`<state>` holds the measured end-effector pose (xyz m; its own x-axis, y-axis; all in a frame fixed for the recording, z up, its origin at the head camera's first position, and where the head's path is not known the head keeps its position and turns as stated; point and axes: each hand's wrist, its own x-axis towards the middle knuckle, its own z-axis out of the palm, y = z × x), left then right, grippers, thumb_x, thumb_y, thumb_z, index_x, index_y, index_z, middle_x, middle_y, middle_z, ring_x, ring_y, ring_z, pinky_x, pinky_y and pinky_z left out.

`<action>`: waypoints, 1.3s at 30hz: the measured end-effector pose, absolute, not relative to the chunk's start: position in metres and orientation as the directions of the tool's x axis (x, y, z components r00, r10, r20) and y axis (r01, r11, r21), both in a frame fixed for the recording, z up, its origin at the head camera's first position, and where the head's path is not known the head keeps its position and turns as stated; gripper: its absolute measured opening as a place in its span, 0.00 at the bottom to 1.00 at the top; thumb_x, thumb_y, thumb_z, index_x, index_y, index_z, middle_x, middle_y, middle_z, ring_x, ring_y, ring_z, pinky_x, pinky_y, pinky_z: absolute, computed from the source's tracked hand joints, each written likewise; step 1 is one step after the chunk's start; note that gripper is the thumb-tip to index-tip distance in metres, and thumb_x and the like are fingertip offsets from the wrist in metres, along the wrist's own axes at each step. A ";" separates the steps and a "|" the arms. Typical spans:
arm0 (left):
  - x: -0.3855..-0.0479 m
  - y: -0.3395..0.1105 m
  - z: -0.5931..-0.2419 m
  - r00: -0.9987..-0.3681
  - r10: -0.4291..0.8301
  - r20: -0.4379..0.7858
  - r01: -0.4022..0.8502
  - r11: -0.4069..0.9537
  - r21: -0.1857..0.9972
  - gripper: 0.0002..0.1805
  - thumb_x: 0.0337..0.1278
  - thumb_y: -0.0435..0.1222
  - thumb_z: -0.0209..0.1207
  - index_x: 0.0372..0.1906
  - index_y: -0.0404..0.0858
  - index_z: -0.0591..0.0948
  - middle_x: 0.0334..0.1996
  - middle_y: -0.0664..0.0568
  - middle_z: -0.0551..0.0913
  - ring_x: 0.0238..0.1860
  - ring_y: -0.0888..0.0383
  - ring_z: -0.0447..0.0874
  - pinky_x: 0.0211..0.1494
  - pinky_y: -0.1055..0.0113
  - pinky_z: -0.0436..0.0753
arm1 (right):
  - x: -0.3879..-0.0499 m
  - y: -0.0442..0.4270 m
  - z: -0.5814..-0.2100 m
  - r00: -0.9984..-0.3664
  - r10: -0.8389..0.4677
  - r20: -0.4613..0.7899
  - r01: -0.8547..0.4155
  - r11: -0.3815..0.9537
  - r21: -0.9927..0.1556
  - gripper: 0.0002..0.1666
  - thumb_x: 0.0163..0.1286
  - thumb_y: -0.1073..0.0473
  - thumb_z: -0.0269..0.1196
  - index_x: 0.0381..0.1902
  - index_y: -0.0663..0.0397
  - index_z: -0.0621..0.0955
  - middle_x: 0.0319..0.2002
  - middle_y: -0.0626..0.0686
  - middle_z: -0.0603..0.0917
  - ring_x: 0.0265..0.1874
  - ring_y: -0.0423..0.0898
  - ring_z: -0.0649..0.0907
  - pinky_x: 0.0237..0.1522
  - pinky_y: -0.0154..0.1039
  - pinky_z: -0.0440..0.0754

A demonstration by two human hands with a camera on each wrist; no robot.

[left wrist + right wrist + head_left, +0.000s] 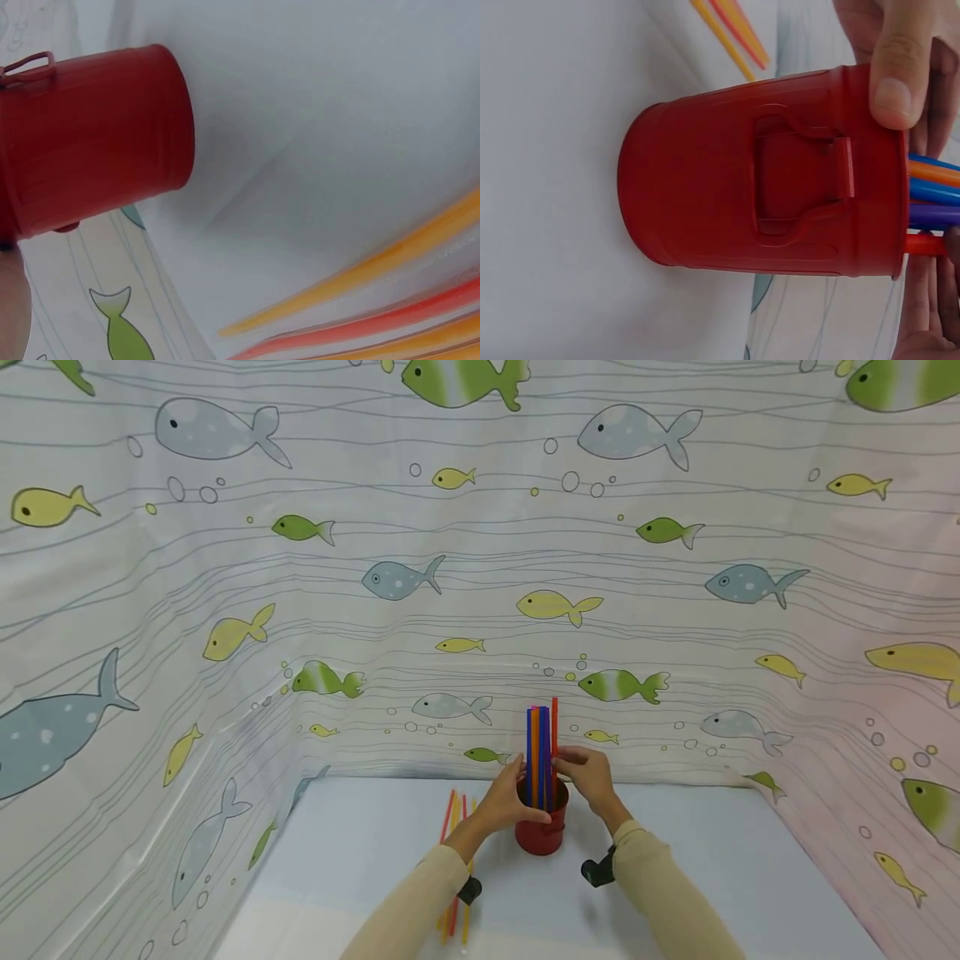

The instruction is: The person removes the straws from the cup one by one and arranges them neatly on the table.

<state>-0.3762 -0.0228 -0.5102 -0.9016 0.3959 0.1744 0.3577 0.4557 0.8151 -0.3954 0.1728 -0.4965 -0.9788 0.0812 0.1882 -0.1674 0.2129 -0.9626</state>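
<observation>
A red metal bucket (538, 839) with small side handles stands upright on the white table, holding a bundle of blue, orange and purple straws (538, 752). My left hand (501, 802) grips its rim from the left; in the right wrist view the thumb (896, 82) lies on the outside of the rim and the other fingers are behind. From the right, my right hand (588, 774) pinches a red straw (555, 722), which stands higher than the bundle with its lower end inside the bucket. The left wrist view shows the bucket's side (97, 135).
Several loose orange, yellow and red straws (453, 918) lie on the table (345, 852) to the left of the bucket, partly under my left forearm. A fish-patterned curtain (480, 543) surrounds the table at the back and sides.
</observation>
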 end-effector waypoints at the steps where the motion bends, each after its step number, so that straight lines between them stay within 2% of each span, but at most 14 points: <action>1: -0.376 -0.022 -0.510 -0.902 0.396 0.172 0.356 0.456 0.816 0.67 0.35 0.49 0.79 0.77 0.36 0.48 0.69 0.44 0.66 0.68 0.49 0.67 0.67 0.55 0.70 | -0.396 0.174 -0.495 -0.978 0.085 0.192 -0.170 0.217 -0.961 0.18 0.63 0.59 0.70 0.50 0.61 0.84 0.43 0.58 0.86 0.43 0.50 0.86 0.49 0.49 0.83; 7: -0.374 -0.022 -0.509 -0.901 0.400 0.166 0.349 0.446 0.824 0.67 0.34 0.47 0.79 0.77 0.37 0.48 0.68 0.44 0.67 0.67 0.50 0.67 0.68 0.56 0.69 | -0.394 0.180 -0.478 -0.970 0.092 0.224 -0.202 0.209 -0.957 0.20 0.63 0.55 0.70 0.51 0.58 0.83 0.44 0.56 0.86 0.44 0.49 0.85 0.49 0.44 0.83; 17: -0.376 -0.020 -0.508 -0.904 0.400 0.152 0.335 0.440 0.833 0.68 0.34 0.48 0.79 0.78 0.39 0.48 0.69 0.46 0.65 0.68 0.51 0.67 0.68 0.56 0.70 | -0.390 0.195 -0.441 -0.947 0.107 0.302 -0.297 0.066 -0.953 0.23 0.66 0.57 0.67 0.55 0.64 0.80 0.46 0.63 0.85 0.44 0.52 0.86 0.46 0.36 0.84; 22: -0.377 -0.020 -0.509 -0.903 0.401 0.156 0.339 0.440 0.831 0.68 0.34 0.48 0.79 0.77 0.36 0.47 0.69 0.45 0.65 0.68 0.51 0.67 0.67 0.56 0.70 | -0.390 0.206 -0.432 -0.940 0.128 0.317 -0.314 0.041 -0.949 0.27 0.66 0.56 0.68 0.58 0.65 0.78 0.46 0.61 0.85 0.44 0.47 0.86 0.46 0.35 0.83; 26: -0.377 -0.020 -0.509 -0.905 0.396 0.156 0.339 0.450 0.826 0.67 0.34 0.50 0.78 0.77 0.36 0.48 0.69 0.44 0.65 0.68 0.49 0.67 0.66 0.53 0.72 | -0.388 0.215 -0.426 -0.943 0.142 0.302 -0.298 0.049 -0.953 0.28 0.66 0.53 0.67 0.59 0.63 0.78 0.47 0.59 0.85 0.44 0.46 0.86 0.47 0.36 0.83; 30: -0.376 -0.021 -0.508 -0.906 0.392 0.163 0.341 0.443 0.829 0.68 0.34 0.49 0.79 0.77 0.36 0.48 0.69 0.43 0.66 0.67 0.48 0.67 0.65 0.53 0.72 | -0.386 0.223 -0.426 -0.955 0.118 0.270 -0.264 0.068 -0.962 0.31 0.67 0.51 0.66 0.62 0.63 0.76 0.52 0.64 0.81 0.45 0.45 0.86 0.49 0.36 0.82; 34: -0.375 -0.022 -0.508 -0.903 0.392 0.176 0.356 0.450 0.819 0.68 0.32 0.50 0.79 0.77 0.34 0.49 0.68 0.43 0.66 0.67 0.49 0.67 0.67 0.56 0.70 | -0.383 0.228 -0.434 -0.972 0.096 0.213 -0.209 0.052 -0.976 0.30 0.67 0.53 0.66 0.62 0.64 0.75 0.56 0.67 0.79 0.45 0.44 0.86 0.49 0.34 0.81; 39: -0.376 -0.023 -0.509 -0.898 0.398 0.188 0.369 0.450 0.813 0.68 0.32 0.49 0.79 0.76 0.33 0.49 0.68 0.43 0.66 0.67 0.49 0.67 0.68 0.56 0.69 | -0.377 0.230 -0.456 -0.983 0.099 0.154 -0.152 0.023 -0.988 0.27 0.67 0.57 0.66 0.60 0.65 0.77 0.53 0.64 0.81 0.43 0.44 0.86 0.48 0.35 0.82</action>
